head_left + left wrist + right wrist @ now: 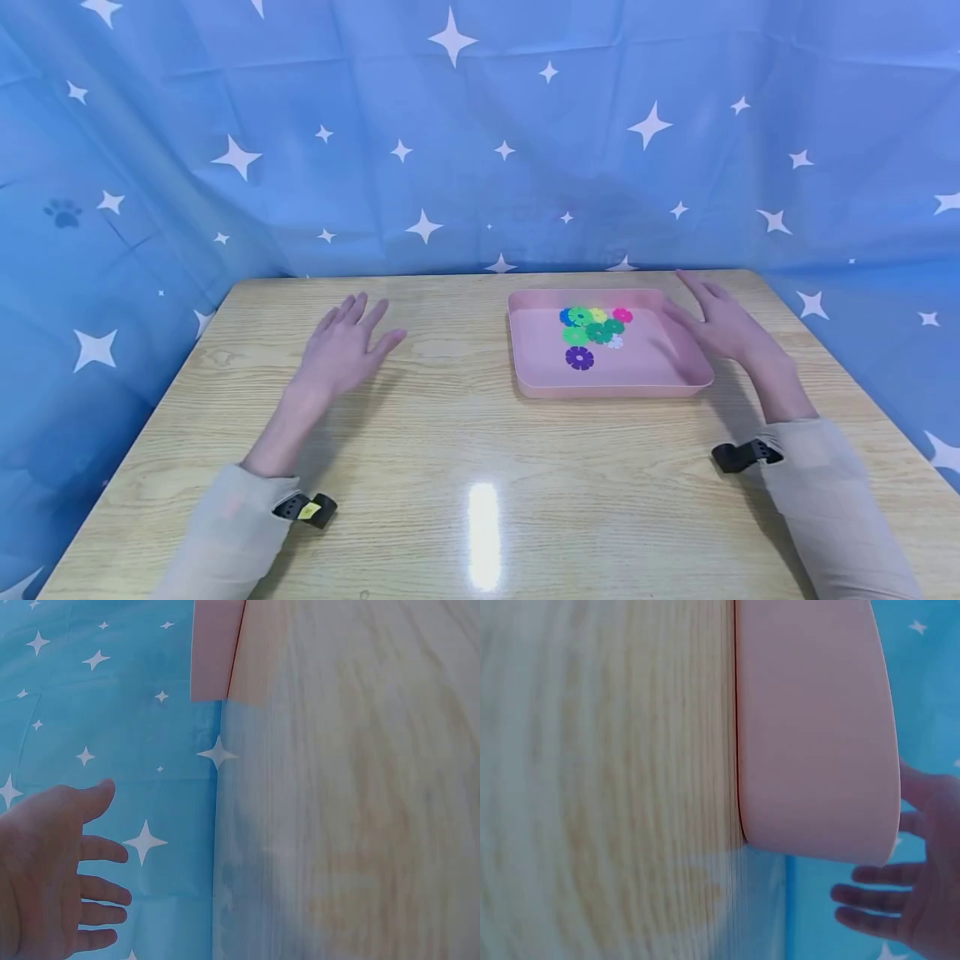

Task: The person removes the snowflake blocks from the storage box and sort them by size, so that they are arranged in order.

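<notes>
In the head view a pink tray (pixel 547 367) lies right of the table's middle. Several flower-shaped discs rest in its left half, among them a purple disc (pixel 580 358), a green disc (pixel 576 336) and a pink disc (pixel 622 315). My right hand (pixel 723 325) is at the tray's right end, fingers spread and holding nothing; whether it touches the rim I cannot tell. The right wrist view shows the tray's outer wall (pixel 817 735) partly hiding this hand (pixel 930 885). My left hand (pixel 337 354) is held over the table's left part, its fingers extended, also seen in the left wrist view (pixel 45 870).
The wooden table (pixel 420 450) reaches back to a blue curtain (pixel 450 125) with white stars. A bright reflection lies on the tabletop near the front middle. Black devices are strapped at both sleeves, one at the left (pixel 306 510) and one at the right (pixel 746 456).
</notes>
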A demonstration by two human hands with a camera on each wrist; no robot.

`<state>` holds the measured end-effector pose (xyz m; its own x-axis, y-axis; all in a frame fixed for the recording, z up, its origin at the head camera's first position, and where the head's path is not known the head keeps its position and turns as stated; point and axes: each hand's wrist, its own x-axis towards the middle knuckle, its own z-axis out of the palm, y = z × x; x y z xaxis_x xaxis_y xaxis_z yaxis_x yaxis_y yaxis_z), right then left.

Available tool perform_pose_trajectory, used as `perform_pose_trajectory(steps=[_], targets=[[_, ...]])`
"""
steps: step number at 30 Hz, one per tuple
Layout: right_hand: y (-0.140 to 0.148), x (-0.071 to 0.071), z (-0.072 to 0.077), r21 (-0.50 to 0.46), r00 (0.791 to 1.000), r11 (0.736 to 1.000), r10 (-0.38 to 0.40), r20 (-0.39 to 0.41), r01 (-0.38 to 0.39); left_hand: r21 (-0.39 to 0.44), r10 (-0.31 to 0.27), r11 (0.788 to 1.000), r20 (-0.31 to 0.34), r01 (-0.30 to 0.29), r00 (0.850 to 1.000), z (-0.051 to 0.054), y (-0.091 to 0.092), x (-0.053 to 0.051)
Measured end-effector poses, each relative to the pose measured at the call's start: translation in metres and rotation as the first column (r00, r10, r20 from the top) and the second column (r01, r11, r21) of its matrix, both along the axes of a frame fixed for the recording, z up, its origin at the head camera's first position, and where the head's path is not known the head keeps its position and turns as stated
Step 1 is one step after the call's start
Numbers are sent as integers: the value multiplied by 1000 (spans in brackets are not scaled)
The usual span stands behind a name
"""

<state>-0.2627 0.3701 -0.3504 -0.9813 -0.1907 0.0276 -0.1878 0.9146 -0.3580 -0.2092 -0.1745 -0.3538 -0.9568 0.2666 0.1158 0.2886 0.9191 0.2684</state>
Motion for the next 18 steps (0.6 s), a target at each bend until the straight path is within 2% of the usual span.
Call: perform_pose_trajectory(steps=[6, 12, 18], targets=[[3, 0, -2, -76, 1000, 997, 7, -14, -8, 41, -28, 999, -19, 29, 999, -2, 10, -1], [8, -3, -6, -101, 1000, 995, 10, 9, -9, 89, -70, 993, -71, 76, 995, -4, 20, -2], [11, 0, -8, -156, 997, 988, 5, 71, 7, 139, -77, 987, -37, 82, 996, -3, 31, -3]])
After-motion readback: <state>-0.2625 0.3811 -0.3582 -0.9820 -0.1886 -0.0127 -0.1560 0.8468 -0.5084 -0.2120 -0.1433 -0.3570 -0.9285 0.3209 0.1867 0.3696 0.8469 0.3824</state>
